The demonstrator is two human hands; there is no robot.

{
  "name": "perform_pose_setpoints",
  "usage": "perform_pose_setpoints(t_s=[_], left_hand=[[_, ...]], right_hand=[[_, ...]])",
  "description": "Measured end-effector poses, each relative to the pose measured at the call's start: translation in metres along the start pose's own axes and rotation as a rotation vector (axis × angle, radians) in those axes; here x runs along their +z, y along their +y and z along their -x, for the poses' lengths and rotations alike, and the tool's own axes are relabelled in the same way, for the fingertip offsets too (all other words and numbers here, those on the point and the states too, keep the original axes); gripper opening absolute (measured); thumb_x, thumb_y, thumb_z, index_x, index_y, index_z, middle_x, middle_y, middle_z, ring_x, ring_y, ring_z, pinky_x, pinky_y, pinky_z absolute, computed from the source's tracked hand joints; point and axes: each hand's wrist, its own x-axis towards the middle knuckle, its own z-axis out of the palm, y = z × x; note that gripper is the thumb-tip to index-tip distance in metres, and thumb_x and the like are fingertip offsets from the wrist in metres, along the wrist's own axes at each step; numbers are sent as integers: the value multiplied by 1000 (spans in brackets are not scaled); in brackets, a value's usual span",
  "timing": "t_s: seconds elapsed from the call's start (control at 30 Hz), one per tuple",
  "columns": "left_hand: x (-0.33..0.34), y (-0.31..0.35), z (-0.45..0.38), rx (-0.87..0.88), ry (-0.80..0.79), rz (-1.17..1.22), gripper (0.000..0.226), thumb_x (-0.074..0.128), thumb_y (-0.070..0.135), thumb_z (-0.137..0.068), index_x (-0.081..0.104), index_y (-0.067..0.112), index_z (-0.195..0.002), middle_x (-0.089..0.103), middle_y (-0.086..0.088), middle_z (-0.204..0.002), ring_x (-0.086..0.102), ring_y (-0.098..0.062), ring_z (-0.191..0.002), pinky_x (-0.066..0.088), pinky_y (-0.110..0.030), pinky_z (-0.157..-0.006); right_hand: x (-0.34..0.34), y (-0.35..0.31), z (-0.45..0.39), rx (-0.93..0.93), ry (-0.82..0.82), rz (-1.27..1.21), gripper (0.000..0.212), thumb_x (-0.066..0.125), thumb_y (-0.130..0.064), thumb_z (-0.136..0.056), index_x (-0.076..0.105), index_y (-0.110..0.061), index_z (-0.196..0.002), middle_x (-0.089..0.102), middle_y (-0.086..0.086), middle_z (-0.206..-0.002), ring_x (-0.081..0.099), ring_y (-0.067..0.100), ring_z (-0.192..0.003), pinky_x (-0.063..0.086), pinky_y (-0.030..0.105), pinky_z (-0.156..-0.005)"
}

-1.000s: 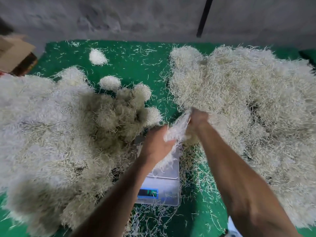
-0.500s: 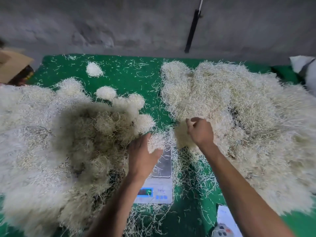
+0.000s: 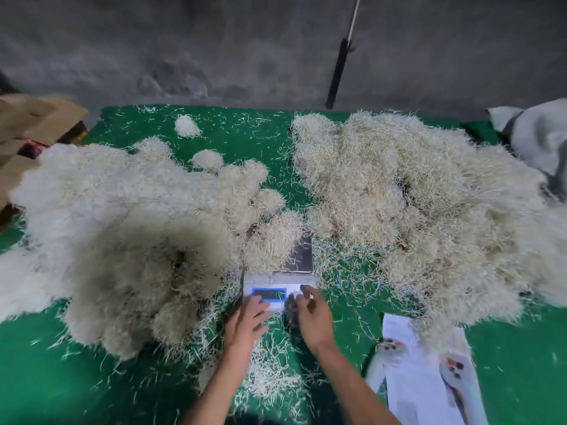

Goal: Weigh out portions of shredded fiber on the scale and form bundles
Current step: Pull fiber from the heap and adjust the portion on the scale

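A small silver digital scale [image 3: 302,256] with a blue-framed display [image 3: 269,293] sits on the green mat between two big heaps of pale shredded fiber. A loose portion of fiber [image 3: 271,240] lies over the left part of the scale's pan. The left heap [image 3: 122,228] is made of rounded bundles; the right heap [image 3: 414,204] is loose. My left hand [image 3: 248,320] rests with fingers spread at the scale's front edge, holding nothing. My right hand [image 3: 313,317] hovers beside it at the scale's front right corner, fingers curled and blurred, nothing visible in them.
Two small round bundles [image 3: 187,126] [image 3: 207,159] lie apart on the green mat [image 3: 233,133]. Printed white paper sheets [image 3: 426,372] lie at the front right. Cardboard [image 3: 36,115] stands at the far left, a white cloth [image 3: 534,133] at the far right. A grey wall stands behind.
Both hands have let go of the fiber and drawn back from above the scale's pan to its front edge. A portion of fiber now lies on the pan. The view has tilted up.
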Motion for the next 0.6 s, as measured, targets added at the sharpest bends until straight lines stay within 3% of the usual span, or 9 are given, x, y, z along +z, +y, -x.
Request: perform_pose_setpoints(t_s=[0.1, 0.3, 0.47, 0.57, 0.6], left_hand=[[-13, -9, 12, -68, 1, 96, 74, 44, 80, -88, 56, 23, -135, 70, 3, -129, 67, -15, -118, 49, -43, -105], [-26, -9, 23, -114, 71, 195, 81, 33, 86, -86, 54, 24, -135, 69, 2, -130, 66, -16, -119, 48, -42, -102], [-26, -3, 21, -111, 61, 217, 96, 47, 96, -69, 55, 26, -133, 69, 4, -129, 67, -16, -118, 49, -41, -99], [-22, 1, 15, -122, 67, 251, 90, 47, 92, -74, 56, 25, -133, 70, 2, -127, 68, -17, -116, 51, -42, -99], [-21, 2, 12, -127, 73, 258, 85, 46, 88, -79, 56, 24, -133, 70, 2, -127, 69, -18, -115, 51, -43, -98]], right_hand=[[7, 6, 23, -5, 6, 81, 43, 51, -37, -106, 52, -19, -145, 67, -4, -128, 67, 14, -108, 54, 29, -99], [16, 5, 45, -50, -14, 177, 45, 54, -31, -105, 46, -24, -149, 62, -11, -134, 63, -4, -102, 51, 14, -92], [15, 6, 44, -50, -3, 197, 48, 55, -30, -105, 43, -22, -151, 60, -11, -135, 60, 8, -119, 43, 23, -104], [11, 6, 34, -57, -1, 188, 36, 53, -29, -105, 52, -25, -141, 64, -12, -129, 65, 9, -111, 51, 27, -100], [10, 2, 27, -51, -13, 164, 26, 51, -30, -106, 58, -27, -131, 69, -9, -122, 70, 11, -101, 57, 29, -92]])
